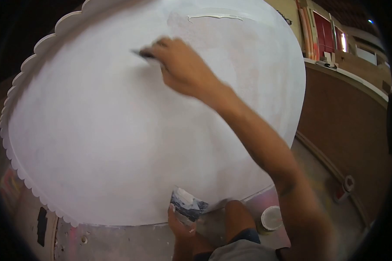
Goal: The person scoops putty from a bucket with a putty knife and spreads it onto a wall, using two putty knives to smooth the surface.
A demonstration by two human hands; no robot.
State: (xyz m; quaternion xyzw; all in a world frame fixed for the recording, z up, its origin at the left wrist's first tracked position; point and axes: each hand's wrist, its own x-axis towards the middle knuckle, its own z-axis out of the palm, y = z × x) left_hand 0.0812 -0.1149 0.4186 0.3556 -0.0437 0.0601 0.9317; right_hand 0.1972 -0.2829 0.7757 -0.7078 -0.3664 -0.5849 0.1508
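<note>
A large white rounded panel (109, 130) with a scalloped left edge fills most of the view. Over its upper middle, my right hand (174, 61) is closed around a dark, thin-edged scraper (142, 53), whose blade points left; motion blurs it slightly. Near the panel's bottom edge, my left hand (181, 228) grips a dark plate (188, 204) smeared with white paste. A raised streak of white paste (215, 17) lies across the top of the panel, right of my right hand. Faint pinkish patches show through the white on the panel's right part.
An open round tub (272, 218) with white contents stands at the lower right, beside my knee. Farther right, a roll of tape (348, 183) sits by a red-and-white can. A brown board (339, 113) with a pale top ledge runs along the right side.
</note>
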